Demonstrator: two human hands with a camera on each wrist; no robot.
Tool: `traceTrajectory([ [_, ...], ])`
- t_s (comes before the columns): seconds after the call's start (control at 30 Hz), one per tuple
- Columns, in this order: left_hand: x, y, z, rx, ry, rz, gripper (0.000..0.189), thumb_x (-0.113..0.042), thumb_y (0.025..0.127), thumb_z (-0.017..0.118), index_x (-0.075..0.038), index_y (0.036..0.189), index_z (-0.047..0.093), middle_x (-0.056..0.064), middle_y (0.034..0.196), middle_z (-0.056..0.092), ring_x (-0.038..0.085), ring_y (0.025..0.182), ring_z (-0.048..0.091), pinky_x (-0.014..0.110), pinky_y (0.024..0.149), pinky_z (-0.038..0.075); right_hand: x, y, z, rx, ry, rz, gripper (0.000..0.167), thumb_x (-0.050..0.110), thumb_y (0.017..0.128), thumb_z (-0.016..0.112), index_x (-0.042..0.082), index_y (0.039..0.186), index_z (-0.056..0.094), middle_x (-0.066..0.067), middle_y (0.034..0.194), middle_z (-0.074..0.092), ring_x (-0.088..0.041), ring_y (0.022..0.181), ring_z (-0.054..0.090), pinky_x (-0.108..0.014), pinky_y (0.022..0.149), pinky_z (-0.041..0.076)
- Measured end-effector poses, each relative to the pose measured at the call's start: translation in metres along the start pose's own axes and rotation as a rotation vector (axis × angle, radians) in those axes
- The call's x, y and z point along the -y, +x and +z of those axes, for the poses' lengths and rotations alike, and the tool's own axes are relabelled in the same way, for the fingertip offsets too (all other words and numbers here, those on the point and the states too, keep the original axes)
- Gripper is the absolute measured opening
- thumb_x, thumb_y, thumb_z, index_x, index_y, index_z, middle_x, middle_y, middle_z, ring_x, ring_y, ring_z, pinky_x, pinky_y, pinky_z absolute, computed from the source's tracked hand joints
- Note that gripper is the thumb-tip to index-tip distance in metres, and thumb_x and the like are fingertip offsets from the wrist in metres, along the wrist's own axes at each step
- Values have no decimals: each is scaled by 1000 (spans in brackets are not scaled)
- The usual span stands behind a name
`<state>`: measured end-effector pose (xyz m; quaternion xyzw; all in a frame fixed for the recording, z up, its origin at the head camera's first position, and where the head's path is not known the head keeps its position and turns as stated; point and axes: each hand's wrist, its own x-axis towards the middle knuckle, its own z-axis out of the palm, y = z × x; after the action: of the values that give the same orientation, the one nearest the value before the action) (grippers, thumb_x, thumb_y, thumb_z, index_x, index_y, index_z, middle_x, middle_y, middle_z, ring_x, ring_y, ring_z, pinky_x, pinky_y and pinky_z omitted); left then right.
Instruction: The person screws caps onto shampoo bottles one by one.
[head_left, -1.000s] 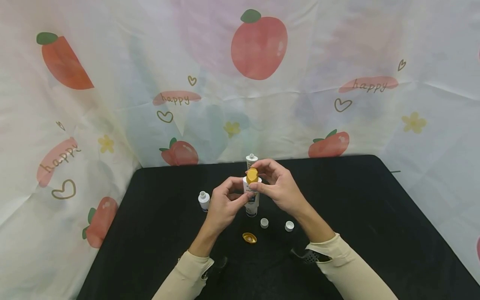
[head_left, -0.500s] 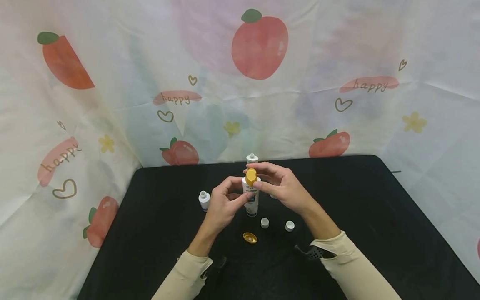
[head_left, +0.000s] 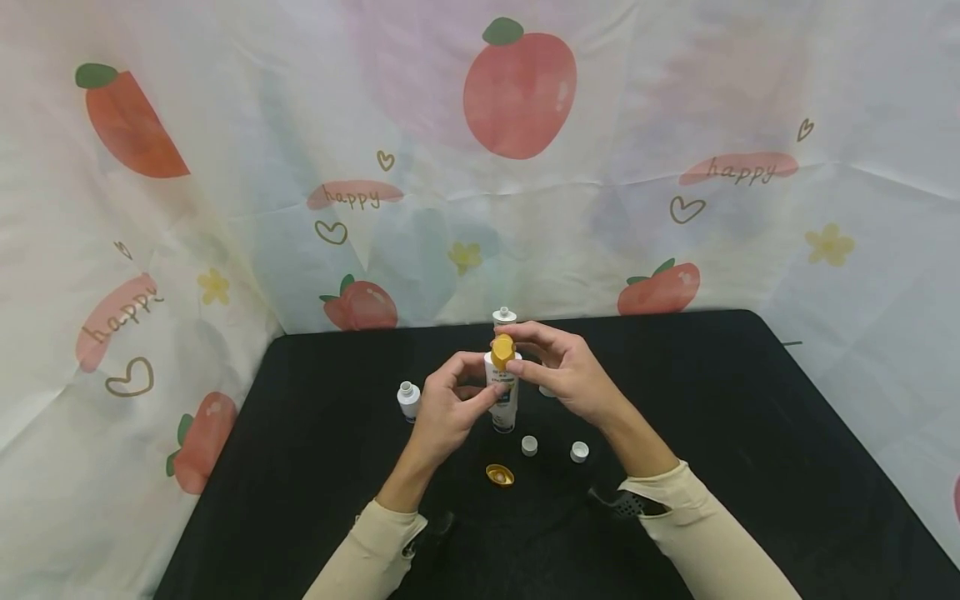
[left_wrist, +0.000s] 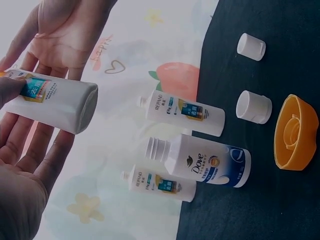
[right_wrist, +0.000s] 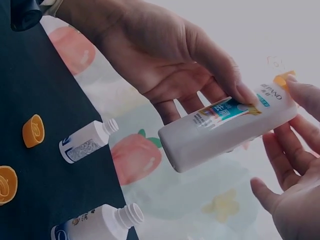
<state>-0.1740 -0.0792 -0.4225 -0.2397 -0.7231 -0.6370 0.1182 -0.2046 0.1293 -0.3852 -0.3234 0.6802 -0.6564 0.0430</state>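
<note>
My left hand [head_left: 448, 404] holds a white REPAND bottle [left_wrist: 65, 102] in the air, its thumb across the teal label. At the bottle's top, my right hand [head_left: 566, 375] pinches a golden-yellow cap [head_left: 502, 352] between thumb and fingers. The right wrist view has the bottle tilted, its base toward the left, and the cap [right_wrist: 284, 78] partly hidden by the right thumb. In the head view the held bottle overlaps a white bottle [head_left: 504, 419] standing beneath it.
A capless white bottle [head_left: 408, 402] stands left, another capless bottle [head_left: 504, 317] behind the hands. Two white caps [head_left: 529, 446] and a golden cap [head_left: 500, 475] lie nearer. The left wrist view shows a Dove bottle [left_wrist: 210, 165]. A printed curtain [head_left: 525, 233] borders the black table.
My right hand has shifted slightly right and its fingers have moved on the golden cap. A white thing beside the right hand has come into view. The left hand stays put with the bottle.
</note>
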Motion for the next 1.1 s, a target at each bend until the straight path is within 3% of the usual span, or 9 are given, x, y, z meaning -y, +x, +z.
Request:
traceTrajectory([
  [0.3,-1,0,0,5,-35,0,30,-8,91,77,-7,119,65,10,113,69,22,101,69,51,78,61,3,0,4,-24,-64,-46,39,5,97,68,2,135,61,-22,142,56,-24,142,46,-30,114,40],
  [0.47,-2,0,0,-3,-41,12,29,-5,91,76,-5,118,66,11,112,69,21,100,69,53,77,60,3,-1,6,-50,-89,-53,36,4,96,69,4,132,63,-14,138,61,-24,141,47,-33,115,39],
  [0.67,-1,1,0,-7,-41,26,29,-2,91,75,-3,118,65,12,111,69,20,99,70,52,77,60,3,-1,9,-84,-95,-67,34,2,94,71,7,128,65,-20,135,61,-22,135,51,-34,113,41],
  [1.1,0,2,1,-21,-11,30,28,-2,90,76,-4,116,66,11,110,70,21,98,70,51,79,61,3,-2,14,-145,-107,-82,37,0,92,73,5,127,65,-11,129,65,-22,130,53,-33,111,41],
])
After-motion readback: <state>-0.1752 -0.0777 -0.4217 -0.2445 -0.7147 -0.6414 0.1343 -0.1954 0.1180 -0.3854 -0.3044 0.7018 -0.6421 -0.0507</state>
